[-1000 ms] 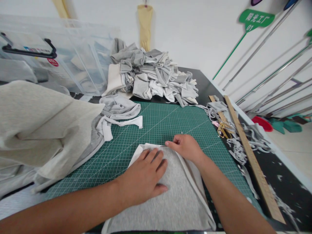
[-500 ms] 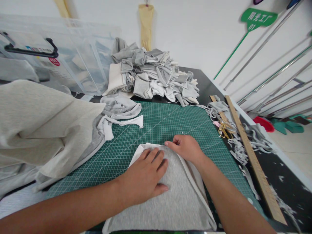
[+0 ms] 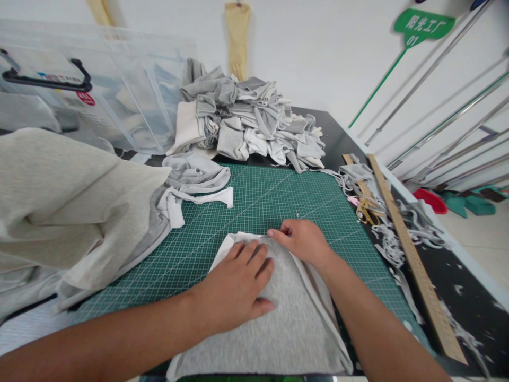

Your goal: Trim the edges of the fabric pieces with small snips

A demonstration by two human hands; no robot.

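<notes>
A grey fabric piece [image 3: 278, 329] with a white edge lies flat on the green cutting mat [image 3: 254, 207], close to me. My left hand [image 3: 234, 289] presses flat on its upper part, fingers spread. At the cloth's top edge, my right hand [image 3: 304, 241] pinches a thin metal pin or needle between thumb and forefinger.
A heap of grey and white fabric pieces [image 3: 246, 122] sits at the back of the mat. Beige and grey cloth [image 3: 67, 212] is piled at the left, before clear plastic bins [image 3: 99, 90]. Gold scissors [image 3: 366, 209], a wooden ruler [image 3: 409, 254] and scraps lie at the right.
</notes>
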